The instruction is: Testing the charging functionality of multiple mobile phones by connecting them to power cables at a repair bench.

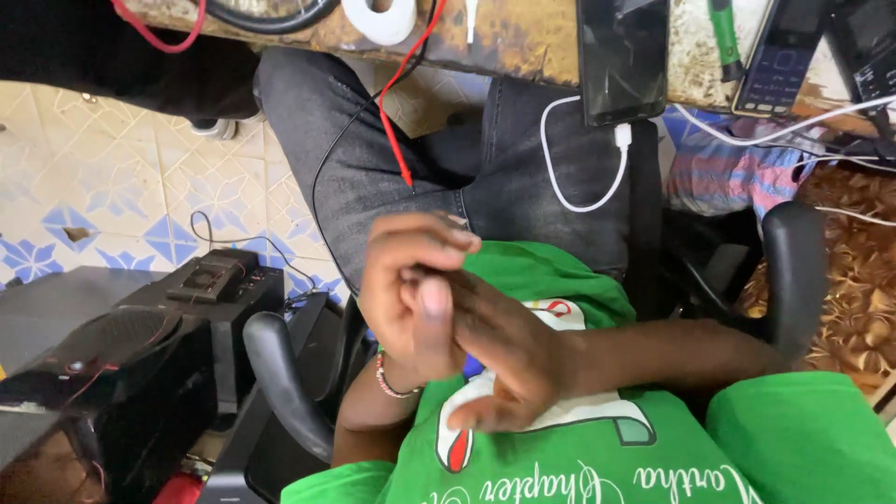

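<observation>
Blue-and-cream patterned floor tiles (112, 201) fill the left of the view, and a worn, stained brown table (523, 42) runs along the top edge. On that table lies a black smartphone (623, 58) with a white charging cable (583, 187) looping down from it over dark grey jeans (411, 159). Right of it sits a green-handled tool (724, 37) and a dark keypad phone (779, 58). A roll of white tape (379, 17) rests further left, and a thin red wire (397, 140) hangs off the table edge onto the jeans.

Down at centre, the two hands meet over a bright green printed T-shirt (597, 457). The left hand (411, 285), with a red-and-white beaded bracelet (392, 381) at its wrist, is curled, its fingers (425, 238) bent inward. The right hand (499, 359) comes in from the right, forearm across the shirt, and lies against the left hand, touching it. Its fingers are loosely spread rather than clenched. Whether anything small is pinched between the two hands, I cannot tell; nothing shows in either hold.

A black chair armrest (280, 378) curves at lower left, another black armrest (793, 271) stands at right. A black speaker box (201, 308) sits on the floor beside the chair.
</observation>
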